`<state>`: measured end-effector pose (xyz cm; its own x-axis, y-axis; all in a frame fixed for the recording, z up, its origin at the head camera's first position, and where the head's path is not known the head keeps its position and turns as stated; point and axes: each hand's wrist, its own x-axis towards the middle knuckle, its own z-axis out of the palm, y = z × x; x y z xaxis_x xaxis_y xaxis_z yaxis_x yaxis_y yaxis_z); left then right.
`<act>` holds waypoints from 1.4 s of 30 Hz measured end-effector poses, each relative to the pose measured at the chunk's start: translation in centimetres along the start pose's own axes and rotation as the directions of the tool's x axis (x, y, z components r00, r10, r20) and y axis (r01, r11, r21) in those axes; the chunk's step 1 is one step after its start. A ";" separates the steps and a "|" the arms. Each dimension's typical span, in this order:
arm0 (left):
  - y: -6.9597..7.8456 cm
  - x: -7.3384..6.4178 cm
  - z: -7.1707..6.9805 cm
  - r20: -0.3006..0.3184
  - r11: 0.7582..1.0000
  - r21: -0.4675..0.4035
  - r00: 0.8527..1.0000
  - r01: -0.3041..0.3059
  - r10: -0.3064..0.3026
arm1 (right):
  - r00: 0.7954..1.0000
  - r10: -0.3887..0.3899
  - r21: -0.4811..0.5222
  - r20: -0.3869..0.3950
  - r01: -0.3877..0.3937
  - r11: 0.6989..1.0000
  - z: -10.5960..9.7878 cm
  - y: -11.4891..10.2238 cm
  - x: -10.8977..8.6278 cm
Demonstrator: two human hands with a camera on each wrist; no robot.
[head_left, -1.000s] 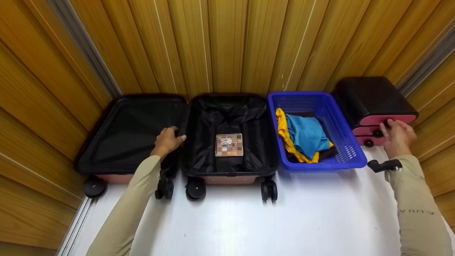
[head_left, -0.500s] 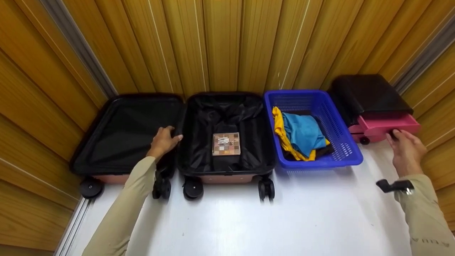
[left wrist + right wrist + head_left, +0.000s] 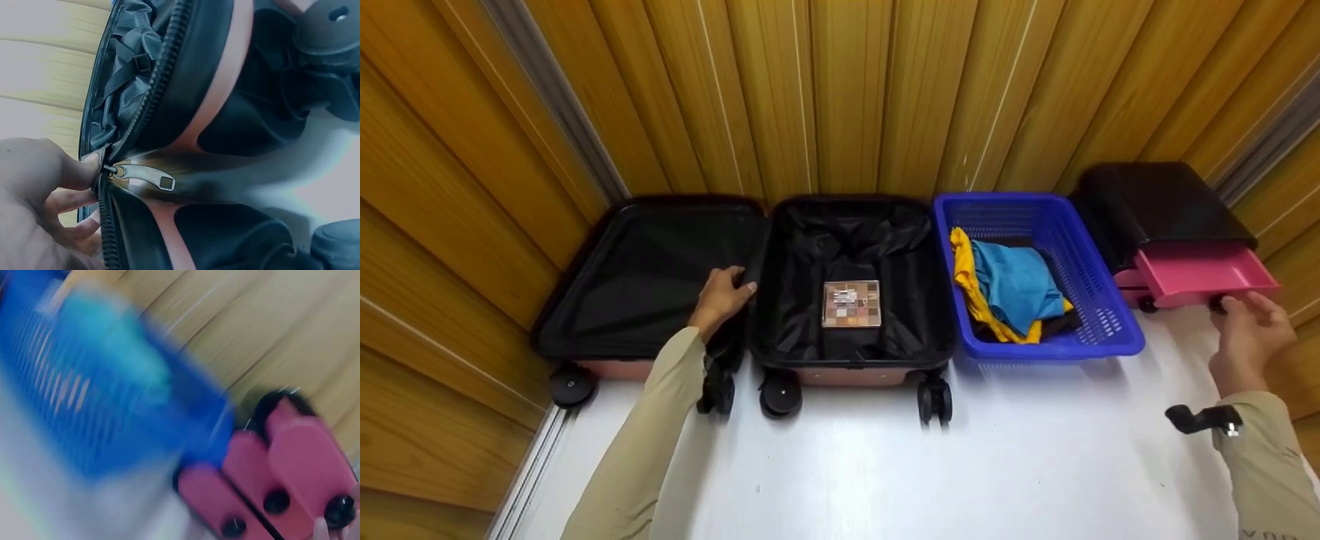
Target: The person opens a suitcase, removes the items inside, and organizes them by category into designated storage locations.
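My left hand (image 3: 724,298) is at the middle seam of an opened suitcase (image 3: 851,375). In the left wrist view its thumb and fingers pinch the zippered edge (image 3: 101,183) beside a metal zipper pull (image 3: 147,175). My right hand (image 3: 1252,341) pinches the black knob (image 3: 340,512) of a pink drawer (image 3: 1207,270). That top drawer stands pulled out of a small dark drawer box (image 3: 1166,199), its visible inside bare. Lower pink drawers with black knobs show beneath it in the right wrist view. An eyeshadow palette (image 3: 852,304) lies in the suitcase's right half.
A blue basket (image 3: 1057,350) stands between suitcase and drawer box. Inside are a folded blue cloth (image 3: 1020,289), a yellow cloth (image 3: 975,292) and something dark. Wood-patterned panels (image 3: 847,97) rise behind, and white floor (image 3: 870,472) lies in front.
My right hand has taken the top drawer's knob and pulled the drawer out towards me. My left hand has stayed at the suitcase seam.
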<state>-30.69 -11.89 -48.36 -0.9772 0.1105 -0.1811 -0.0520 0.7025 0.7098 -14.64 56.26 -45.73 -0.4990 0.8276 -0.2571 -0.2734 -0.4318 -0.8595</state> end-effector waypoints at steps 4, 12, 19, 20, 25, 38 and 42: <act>0.3 0.3 0.5 -0.010 1.000 -0.002 1.000 -0.004 0.004 | 0.947 -0.321 -0.303 -0.029 0.298 0.905 -0.1 1.2 -0.2; 1.0 0.7 1.2 -0.018 1.000 -0.022 1.000 0.005 -0.005 | 0.706 -0.696 -0.721 0.129 0.549 0.423 1.0 2.8 -1.8; 1.1 0.8 0.0 -0.027 0.993 -0.092 0.997 0.072 -0.074 | 0.707 -0.654 -0.505 0.269 0.682 0.529 5.2 4.4 -4.5; 1.1 0.8 -0.2 -0.005 0.990 -0.116 0.996 0.086 -0.088 | 0.748 -0.599 -0.436 0.284 0.658 0.615 5.9 4.6 -5.2; 0.8 1.1 -1.2 0.155 0.916 -0.357 0.979 0.183 -0.135 | 0.912 -0.169 -0.105 0.374 0.222 0.969 9.8 4.7 -10.2; 0.0 0.8 -1.9 0.203 0.863 -0.461 0.971 0.209 -0.126 | 0.619 0.192 -0.352 0.761 0.146 0.925 20.1 9.3 -17.8; -0.2 0.4 -1.6 0.139 0.883 -0.437 0.983 0.169 -0.119 | 0.514 0.290 -0.457 0.808 0.234 0.858 22.4 11.5 -19.0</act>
<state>-31.34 -13.11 -47.53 -0.9260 0.1228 -0.3570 -0.3007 0.3319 0.8941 -26.69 27.56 -40.85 -0.9996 0.0104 -0.0244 0.0243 -0.0129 -0.9996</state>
